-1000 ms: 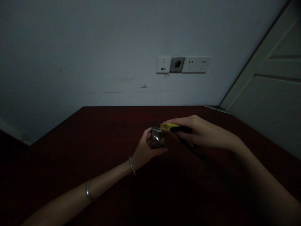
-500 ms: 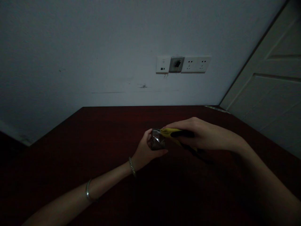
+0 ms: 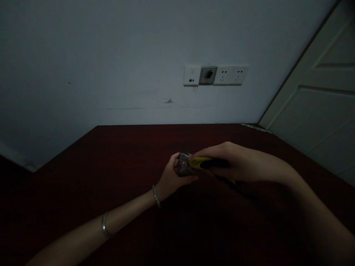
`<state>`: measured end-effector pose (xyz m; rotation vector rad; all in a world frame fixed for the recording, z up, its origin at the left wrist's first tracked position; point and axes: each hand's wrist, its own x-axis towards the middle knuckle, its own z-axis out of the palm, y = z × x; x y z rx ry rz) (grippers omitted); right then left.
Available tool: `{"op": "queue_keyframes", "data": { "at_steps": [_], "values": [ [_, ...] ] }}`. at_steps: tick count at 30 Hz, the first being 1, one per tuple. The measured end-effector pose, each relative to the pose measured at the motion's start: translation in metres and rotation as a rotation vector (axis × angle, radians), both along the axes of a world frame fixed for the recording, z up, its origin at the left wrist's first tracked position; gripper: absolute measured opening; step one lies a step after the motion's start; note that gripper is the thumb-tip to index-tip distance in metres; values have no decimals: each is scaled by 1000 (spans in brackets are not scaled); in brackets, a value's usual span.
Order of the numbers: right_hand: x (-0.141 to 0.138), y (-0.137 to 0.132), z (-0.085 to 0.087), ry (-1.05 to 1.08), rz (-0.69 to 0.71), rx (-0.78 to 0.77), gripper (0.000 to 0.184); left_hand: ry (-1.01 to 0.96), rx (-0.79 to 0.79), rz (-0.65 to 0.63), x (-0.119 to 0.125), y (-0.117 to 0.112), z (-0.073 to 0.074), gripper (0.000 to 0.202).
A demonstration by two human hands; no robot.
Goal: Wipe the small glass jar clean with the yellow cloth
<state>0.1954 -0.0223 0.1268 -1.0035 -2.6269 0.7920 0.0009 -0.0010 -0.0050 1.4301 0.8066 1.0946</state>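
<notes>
My left hand [image 3: 173, 177] is closed round a small, shiny, see-through dark piece [image 3: 183, 165], thumb on the near side and fingers on the far side. Whether it is a glass or a wrapped block I cannot tell in the dim light. From the right, my right hand [image 3: 230, 160] grips a yellow-and-black object [image 3: 197, 162], its kind unclear. Its yellow end touches or overlaps the right side of the shiny piece. Part of the object shows below my right hand, and my fingers hide the rest.
Beneath both hands lies a dark red table [image 3: 133, 147]. Its far edge meets a pale wall with a row of sockets and a switch [image 3: 216, 75]. A panelled door [image 3: 318, 88] stands at the right. A thin pale strip [image 3: 255, 128] lies near the back right corner.
My right hand has moved slightly down, toward me, with the yellow-and-black object, whose yellow end now sits lower against the shiny piece. My left hand has stayed almost still.
</notes>
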Motion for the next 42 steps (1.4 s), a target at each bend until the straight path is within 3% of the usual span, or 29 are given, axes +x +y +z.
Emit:
{"op": "queue_keyframes", "data": {
  "at_steps": [9, 17, 27, 35, 42],
  "values": [
    [3, 16, -16, -36, -93, 118, 34, 24, -21, 29, 0, -11, 4, 68],
    [-1, 5, -5, 11, -31, -17, 31, 45, 26, 60, -3, -8, 5, 65],
    [4, 13, -13, -23, -99, 63, 32, 37, 29, 44, -3, -10, -1, 70],
    [1, 2, -4, -29, -84, -22, 28, 20, 3, 47, -2, -7, 6, 64],
    [7, 15, -15, -78, -137, 106, 30, 32, 18, 47, -1, -11, 0, 69]
  ]
}}
